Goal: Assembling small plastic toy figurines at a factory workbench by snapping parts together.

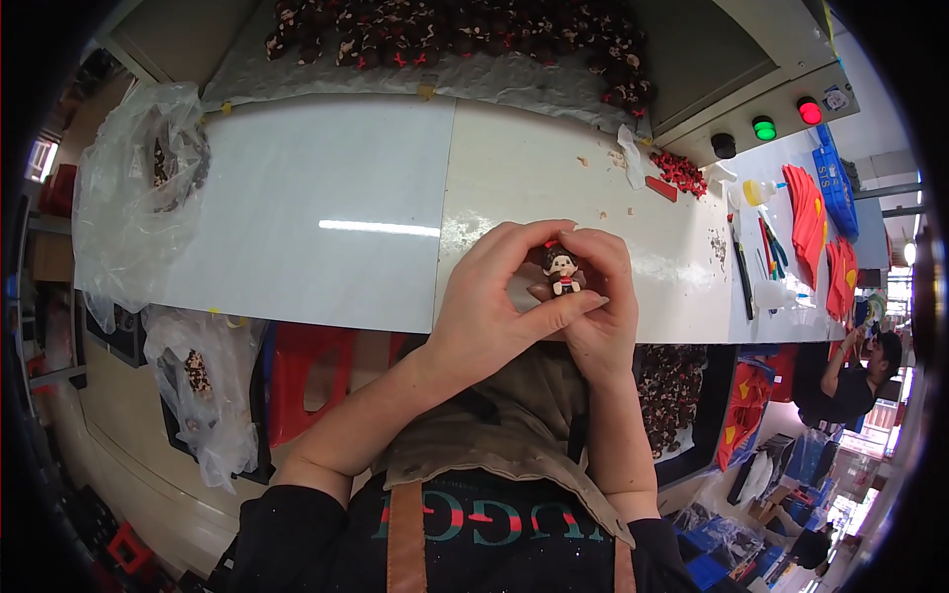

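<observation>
A small figurine (562, 273) with dark brown hair, a pale face, a red and dark body and something red on its head is held upright over the front edge of the table. My left hand (491, 294) closes on it, with the thumb stretched across beneath its feet. My right hand (615, 308) curls around the other side, its fingers meeting those of the left hand above the head. Some fingertips are hidden behind the figurine.
Many similar figurines (415, 38) lie on a grey sheet at the back. Red pieces (680, 173) are piled back right, near a bottle (757, 192) and pens (772, 247). Clear plastic bags (109, 212) lie left. Below right, a box holds more figurines (670, 385). A person (840, 385) is further right.
</observation>
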Tool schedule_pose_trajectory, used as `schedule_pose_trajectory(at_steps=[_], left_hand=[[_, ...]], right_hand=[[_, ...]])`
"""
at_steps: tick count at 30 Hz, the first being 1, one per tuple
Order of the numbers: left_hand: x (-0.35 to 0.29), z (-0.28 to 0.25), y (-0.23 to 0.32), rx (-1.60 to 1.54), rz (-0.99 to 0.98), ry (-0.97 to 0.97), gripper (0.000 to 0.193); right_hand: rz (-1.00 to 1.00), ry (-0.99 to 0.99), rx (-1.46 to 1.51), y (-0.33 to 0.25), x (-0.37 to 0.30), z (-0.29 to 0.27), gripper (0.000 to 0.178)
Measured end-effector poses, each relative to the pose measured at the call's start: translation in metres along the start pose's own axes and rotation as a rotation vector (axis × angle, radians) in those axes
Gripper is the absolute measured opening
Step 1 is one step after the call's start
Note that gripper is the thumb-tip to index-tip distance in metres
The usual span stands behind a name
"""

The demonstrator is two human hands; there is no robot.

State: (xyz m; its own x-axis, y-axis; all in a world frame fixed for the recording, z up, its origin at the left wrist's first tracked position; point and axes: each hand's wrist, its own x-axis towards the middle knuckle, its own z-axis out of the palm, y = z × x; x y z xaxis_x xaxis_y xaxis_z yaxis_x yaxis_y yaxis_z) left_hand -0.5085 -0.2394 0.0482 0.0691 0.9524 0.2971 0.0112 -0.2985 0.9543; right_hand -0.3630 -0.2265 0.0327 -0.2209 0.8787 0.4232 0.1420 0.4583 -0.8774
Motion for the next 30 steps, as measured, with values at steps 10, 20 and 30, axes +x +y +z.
schedule_pose_trajectory(at_steps=[10, 20, 30], left_hand=[[-0.009, -0.007, -0.005, -0.055, -0.030, -0.027, 0.050], [0.005, -0.027, -0.003, -0.417, -0.246, -0.242, 0.034], [0.020, -0.010, -0.005, -0.844, -0.556, -0.329, 0.043]], right_hand=[[-0.108, 0.069, -0.094, 0.001, -0.006, 0.016, 0.045], [-0.098, 0.147, -0.171, 0.007, -0.006, 0.015, 0.040], [-0.097, 0.110, -0.157, 0.013, 0.000, 0.004, 0.044]])
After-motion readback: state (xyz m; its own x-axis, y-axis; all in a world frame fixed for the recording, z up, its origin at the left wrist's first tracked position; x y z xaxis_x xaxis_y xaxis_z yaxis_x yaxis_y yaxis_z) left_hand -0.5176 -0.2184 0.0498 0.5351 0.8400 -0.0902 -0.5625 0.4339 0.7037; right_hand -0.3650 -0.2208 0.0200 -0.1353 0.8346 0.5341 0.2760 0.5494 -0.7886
